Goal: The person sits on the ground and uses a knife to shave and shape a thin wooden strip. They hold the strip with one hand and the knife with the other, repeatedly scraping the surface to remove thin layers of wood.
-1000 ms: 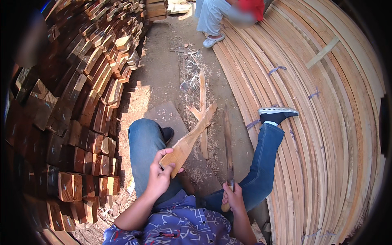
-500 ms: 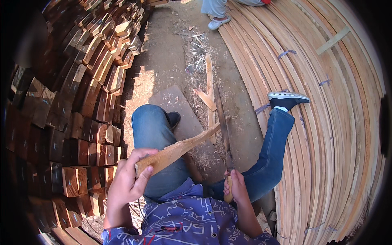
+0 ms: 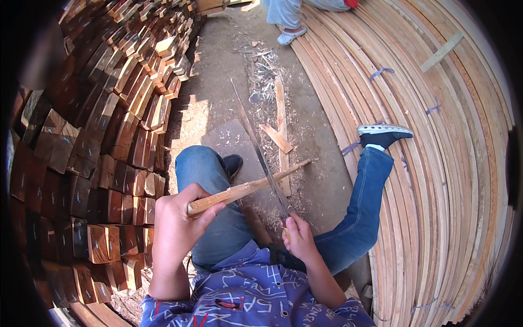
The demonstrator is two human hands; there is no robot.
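Over the right edge of one flat grey-brown board (image 3: 229,137) on the ground: one long, tapering, pale-brown wooden piece (image 3: 245,189). My left hand (image 3: 182,218) is curled round its thick end. My right hand (image 3: 299,237) is wrapped round the near end of one long, thin, dark metal blade (image 3: 257,152). Blade crosses wood in view; can't tell if touching. Two pale, flat wood scraps (image 3: 277,137) lie beyond the board's right edge.
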